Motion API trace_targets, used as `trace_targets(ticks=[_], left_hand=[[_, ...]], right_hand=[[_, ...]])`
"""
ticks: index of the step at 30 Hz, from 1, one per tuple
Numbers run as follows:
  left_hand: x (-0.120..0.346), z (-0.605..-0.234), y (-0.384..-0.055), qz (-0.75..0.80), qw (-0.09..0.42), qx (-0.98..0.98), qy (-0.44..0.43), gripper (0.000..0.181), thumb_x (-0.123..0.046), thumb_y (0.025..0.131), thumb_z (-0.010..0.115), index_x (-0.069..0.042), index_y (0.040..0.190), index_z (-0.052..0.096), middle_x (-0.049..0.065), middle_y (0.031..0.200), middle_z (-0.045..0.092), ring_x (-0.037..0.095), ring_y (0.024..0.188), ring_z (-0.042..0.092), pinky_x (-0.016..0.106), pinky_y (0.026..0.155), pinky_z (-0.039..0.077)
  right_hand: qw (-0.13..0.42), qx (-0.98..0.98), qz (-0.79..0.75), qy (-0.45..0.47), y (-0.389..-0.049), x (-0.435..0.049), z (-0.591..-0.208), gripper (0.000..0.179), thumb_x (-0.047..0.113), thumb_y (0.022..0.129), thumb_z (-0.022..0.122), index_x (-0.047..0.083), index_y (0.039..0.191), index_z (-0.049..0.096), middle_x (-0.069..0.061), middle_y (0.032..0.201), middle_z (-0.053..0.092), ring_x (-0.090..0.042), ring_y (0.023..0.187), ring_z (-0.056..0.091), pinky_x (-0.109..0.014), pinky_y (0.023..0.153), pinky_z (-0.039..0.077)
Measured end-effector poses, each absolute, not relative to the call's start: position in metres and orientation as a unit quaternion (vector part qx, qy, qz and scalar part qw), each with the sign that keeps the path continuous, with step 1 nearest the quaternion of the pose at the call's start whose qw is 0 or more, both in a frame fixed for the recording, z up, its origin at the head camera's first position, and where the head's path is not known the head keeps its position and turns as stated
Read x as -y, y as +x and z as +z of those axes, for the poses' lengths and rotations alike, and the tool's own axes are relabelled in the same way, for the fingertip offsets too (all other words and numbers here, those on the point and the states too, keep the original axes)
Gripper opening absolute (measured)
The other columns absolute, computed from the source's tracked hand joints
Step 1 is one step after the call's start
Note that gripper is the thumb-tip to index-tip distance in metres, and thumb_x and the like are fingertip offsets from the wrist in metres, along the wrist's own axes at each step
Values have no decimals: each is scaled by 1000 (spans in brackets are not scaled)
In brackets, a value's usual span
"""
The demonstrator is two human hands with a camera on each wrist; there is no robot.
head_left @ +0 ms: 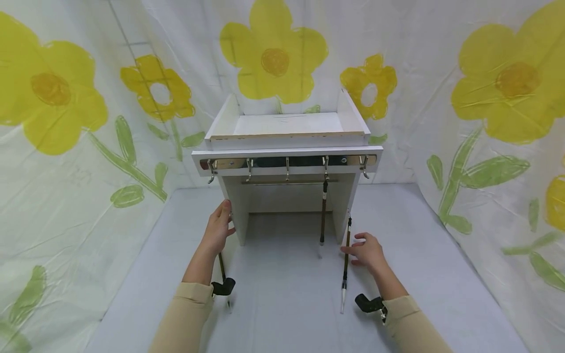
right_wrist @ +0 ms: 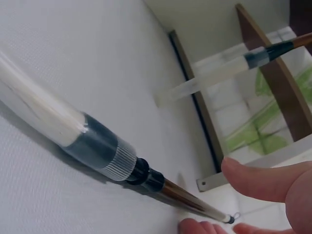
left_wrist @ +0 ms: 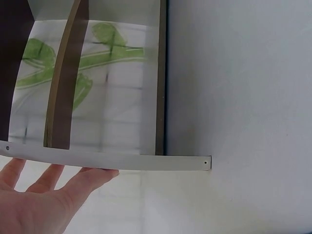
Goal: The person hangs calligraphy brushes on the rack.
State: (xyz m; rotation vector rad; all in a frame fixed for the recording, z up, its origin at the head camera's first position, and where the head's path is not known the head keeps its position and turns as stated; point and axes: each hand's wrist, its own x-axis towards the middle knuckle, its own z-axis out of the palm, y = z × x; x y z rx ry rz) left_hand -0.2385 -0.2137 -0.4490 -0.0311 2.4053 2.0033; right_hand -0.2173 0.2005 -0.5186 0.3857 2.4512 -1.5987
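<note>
A white wooden shelf stand (head_left: 227, 206) stands on the table, with a metal hook rail (head_left: 269, 162) along its front. My left hand (head_left: 216, 231) rests its outstretched fingers (left_wrist: 90, 181) against the outer face of the left side panel. By the right panel, a capped calligraphy brush (head_left: 345, 274) lies on the table. My right hand (head_left: 368, 252) is at its shaft, thumb (right_wrist: 258, 183) held apart from the other fingers. A second capped brush (head_left: 324, 213) hangs from a hook right of centre. Another brush (head_left: 222, 264) lies left, partly hidden by my left forearm.
The stand has a tray-like top (head_left: 287, 125) with raised sides. A thin rod (head_left: 287, 183) runs below the rail. White curtains (head_left: 212, 54) with yellow flowers surround the pale table (head_left: 282, 294). Black camera mounts (head_left: 368, 304) stick out from both wrists.
</note>
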Motion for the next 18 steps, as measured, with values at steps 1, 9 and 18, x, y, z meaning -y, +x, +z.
trace_targets(ticks=[1,9,18], left_hand=[[214,-449,-238,640,6,-768,-9,85,-69,100,29,-15,163,15,14,168,18,43,150,27,62,111,40],[216,-450,-239,640,7,-768,-10,83,-68,100,29,-15,163,16,14,168,19,43,150,28,61,111,40],[213,-445,-236,649,9,-761,-5,78,-63,103,28,-15,163,17,14,168,19,43,150,27,62,112,38]], right_hand=[[94,-829,-536,131,-218,-200,-520,72,15,84,83,-5,140,43,-31,127,57,-34,95,69,-36,71,64],[67,-851,-509,114,-220,-193,-530,75,16,81,85,-6,139,43,-32,126,54,-32,87,69,-33,68,63],[58,-881,-458,102,-221,-193,-531,77,10,78,85,-8,140,42,-29,123,56,-19,74,69,-33,69,58]])
